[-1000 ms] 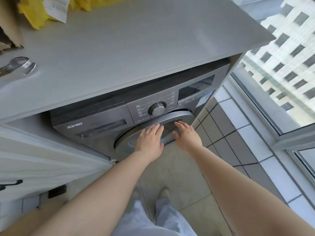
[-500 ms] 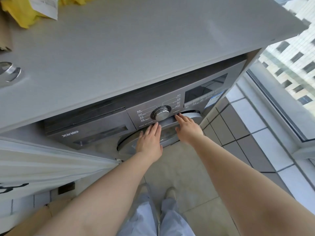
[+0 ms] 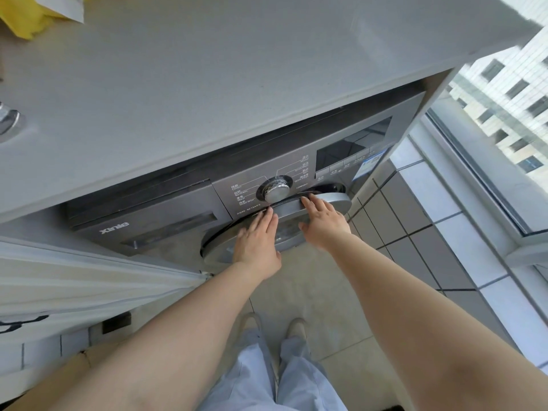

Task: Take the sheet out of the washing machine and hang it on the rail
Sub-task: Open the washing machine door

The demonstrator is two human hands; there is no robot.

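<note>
Washing machine (image 3: pixel 166 221) dark grey, white lettering on the panel, chrome silver dial (image 3: pixel 276 188), black display (image 3: pixel 353 143) with a blue-and-white sticker (image 3: pixel 372 163) beside it; door (image 3: pixel 332 203) silver-grey. Counter (image 3: pixel 222 93) plain light grey, yellow cloth (image 3: pixel 23 22) and white paper (image 3: pixel 69 7) at its far left corner. Floor (image 3: pixel 311 292) beige, wall tiles (image 3: pixel 415 221) a grey-and-white check with dark grout, trousers (image 3: pixel 296 378) pale blue, curtain (image 3: pixel 74 286) white.

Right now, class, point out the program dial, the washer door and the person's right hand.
program dial (image 3: pixel 276 190), head view, its shiny face.
washer door (image 3: pixel 335 201), head view, grey rim.
right hand (image 3: pixel 324 222), head view, back of hand.
</note>
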